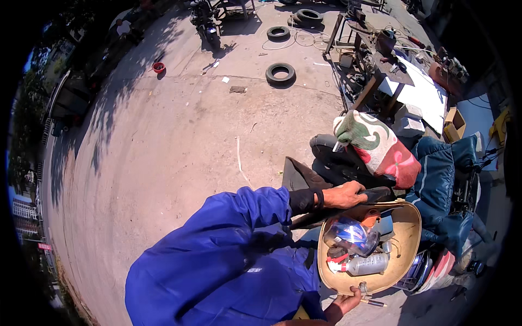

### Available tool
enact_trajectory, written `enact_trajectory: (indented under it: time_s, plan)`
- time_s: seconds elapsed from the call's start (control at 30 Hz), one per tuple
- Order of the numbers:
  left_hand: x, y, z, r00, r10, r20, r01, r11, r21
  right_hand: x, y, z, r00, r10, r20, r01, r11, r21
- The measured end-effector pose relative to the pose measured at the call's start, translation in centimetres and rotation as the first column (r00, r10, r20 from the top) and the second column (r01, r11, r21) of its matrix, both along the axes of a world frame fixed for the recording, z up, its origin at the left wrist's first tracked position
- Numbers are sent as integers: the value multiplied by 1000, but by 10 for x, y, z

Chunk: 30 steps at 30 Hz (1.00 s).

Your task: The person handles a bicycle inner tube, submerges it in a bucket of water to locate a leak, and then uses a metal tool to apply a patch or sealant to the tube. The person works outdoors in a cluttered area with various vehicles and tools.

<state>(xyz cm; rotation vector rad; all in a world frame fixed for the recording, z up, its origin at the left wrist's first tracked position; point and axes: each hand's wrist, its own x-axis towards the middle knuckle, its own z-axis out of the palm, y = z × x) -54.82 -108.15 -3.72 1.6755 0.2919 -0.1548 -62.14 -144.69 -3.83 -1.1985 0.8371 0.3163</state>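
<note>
My left hand (345, 195), in a dark cuff, curls over the edge of a black padded piece (379, 194) like a raised scooter seat. Below it is an open tan storage bin (409, 228). Inside lie a clear spray bottle (368, 265) with a red and white nozzle, a shiny blue item in clear plastic (350, 234) and an orange piece (371, 218). At the bin's near rim, my right hand (343, 306) is closed beside a small metal fitting (363, 288). A slim dark pen-like stick (375, 302) sticks out from its fingers.
A patterned towel (380, 149) and a dark teal padded cover (440, 185) lie over the vehicle beyond the bin. Loose tyres (280, 74) lie on the concrete ground. A cluttered workbench (380, 60) stands at the far right, and a red bowl (158, 67) at the far left.
</note>
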Motion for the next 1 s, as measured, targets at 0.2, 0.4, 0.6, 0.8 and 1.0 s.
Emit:
enact_trajectory:
  time_s: [0.2,0.4,0.6,0.8,1.0]
  plan:
    - [-111,72,32,977,212,16,-212,977,17,2,48,-6,939,327,104,-321,944,-71]
    - [-227,167,50,845,535,15,-535,845,11,2,165,0,813,550,190,-545,834,-82]
    - [-319,281,58,704,710,19,-709,701,71,-30,315,7,744,651,154,-662,749,30]
    - [-429,419,60,577,816,39,-812,568,136,-86,506,-10,649,731,212,-760,640,117]
    - [-551,518,74,315,949,4,-944,313,108,-126,681,-32,396,898,190,-916,402,10]
